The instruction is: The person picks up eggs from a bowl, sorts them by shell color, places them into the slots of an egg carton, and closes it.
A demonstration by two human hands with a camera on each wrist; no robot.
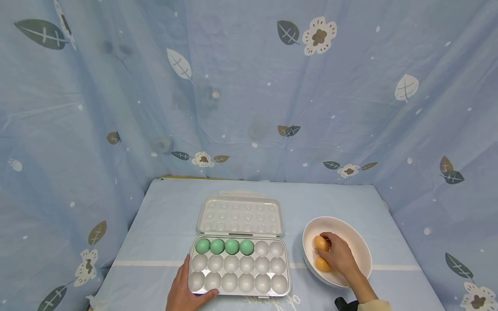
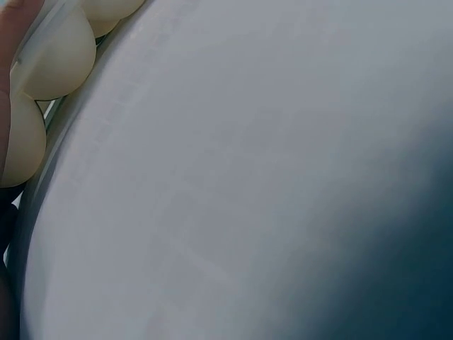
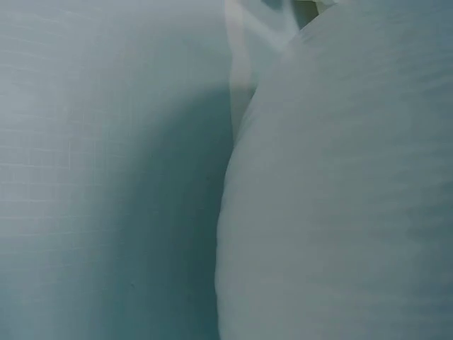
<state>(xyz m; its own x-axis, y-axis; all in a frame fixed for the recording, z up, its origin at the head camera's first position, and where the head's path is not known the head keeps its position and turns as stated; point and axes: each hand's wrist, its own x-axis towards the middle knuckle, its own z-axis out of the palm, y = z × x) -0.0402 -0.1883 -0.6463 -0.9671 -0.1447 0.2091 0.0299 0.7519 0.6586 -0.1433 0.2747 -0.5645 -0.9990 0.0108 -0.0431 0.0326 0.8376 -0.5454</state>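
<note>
A clear plastic egg tray [image 1: 240,274] lies with its lid [image 1: 241,214] folded back. Several green balls [image 1: 231,246] fill the left part of its far row; the other cups hold nothing. My left hand [image 1: 184,287] rests against the tray's near left corner, fingers straight along the side and thumb on the front edge. In the left wrist view, white cups [image 2: 64,60] show beside a finger at the upper left. Inside the white bowl [image 1: 362,250], my right hand [image 1: 339,255] pinches an orange ball [image 1: 320,242]. Another orange ball [image 1: 322,264] lies just nearer in the bowl.
A light blue cloth [image 1: 163,216] with a pale stripe covers the table. Patterned blue curtains [image 1: 241,108] hang behind and at both sides. A black object [image 1: 344,304] shows near my right wrist at the front edge. The bowl's outer wall [image 3: 333,198] fills much of the right wrist view.
</note>
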